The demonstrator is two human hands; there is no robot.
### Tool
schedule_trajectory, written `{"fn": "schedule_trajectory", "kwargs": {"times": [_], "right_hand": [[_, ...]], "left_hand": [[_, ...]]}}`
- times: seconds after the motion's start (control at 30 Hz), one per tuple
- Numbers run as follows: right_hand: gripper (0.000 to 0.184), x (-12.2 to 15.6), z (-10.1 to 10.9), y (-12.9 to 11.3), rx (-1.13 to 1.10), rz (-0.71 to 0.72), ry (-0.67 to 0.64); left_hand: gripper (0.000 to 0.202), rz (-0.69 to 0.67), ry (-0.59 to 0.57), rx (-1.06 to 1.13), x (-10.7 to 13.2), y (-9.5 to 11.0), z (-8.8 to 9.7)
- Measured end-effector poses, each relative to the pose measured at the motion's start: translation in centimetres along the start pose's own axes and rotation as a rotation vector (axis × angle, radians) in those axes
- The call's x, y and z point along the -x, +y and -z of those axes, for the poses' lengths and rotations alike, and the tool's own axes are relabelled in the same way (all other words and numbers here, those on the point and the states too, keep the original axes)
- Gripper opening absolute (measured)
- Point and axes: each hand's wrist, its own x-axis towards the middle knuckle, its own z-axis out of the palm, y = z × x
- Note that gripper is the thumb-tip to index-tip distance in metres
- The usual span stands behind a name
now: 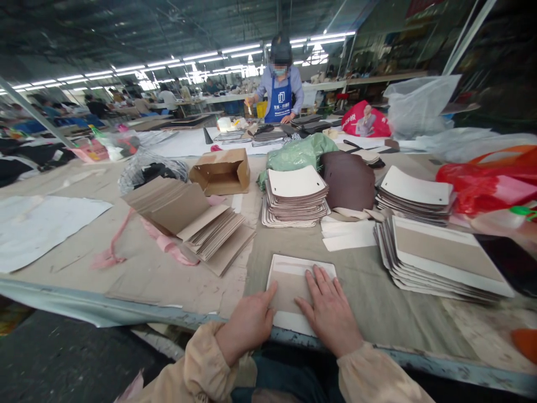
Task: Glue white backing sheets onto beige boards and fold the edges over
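Observation:
A white-edged panel with a tan cardboard-like piece (289, 286) on it lies flat at the front edge of the table. My right hand (329, 305) rests palm down on its right half, fingers stretched out and thumb apart. At the panel's left edge, my left hand (251, 318) touches it with an outstretched index finger; the other fingers are partly hidden. To the right sits a fanned stack of similar panels (448, 252), the top one also bearing a tan strip. Left of centre, a leaning stack of tan cardboard sheets (168, 204) spreads across the table.
Behind are a stack of white-topped panels (296, 184), another stack (413, 187), a brown leather-like piece (349, 180) and an open cardboard box (222, 173). A dark phone-like slab (507, 260) and red bag (474, 187) lie right. A person in a blue apron (280, 101) stands opposite.

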Motion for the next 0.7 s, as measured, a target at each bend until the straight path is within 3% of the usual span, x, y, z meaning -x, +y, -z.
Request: {"fn": "schedule_trajectory", "kwargs": {"times": [0.37,0.7], "right_hand": [[0.066,0.1,-0.1,0.1,0.003,0.01,0.009],[0.063,-0.8,1.5,-0.1,-0.024,0.046,0.08]], "left_hand": [[0.058,0.005,-0.03,-0.066,0.1,0.4,0.4],[0.058,-0.016,-0.019,-0.075,-0.1,0.2,0.3]]}}
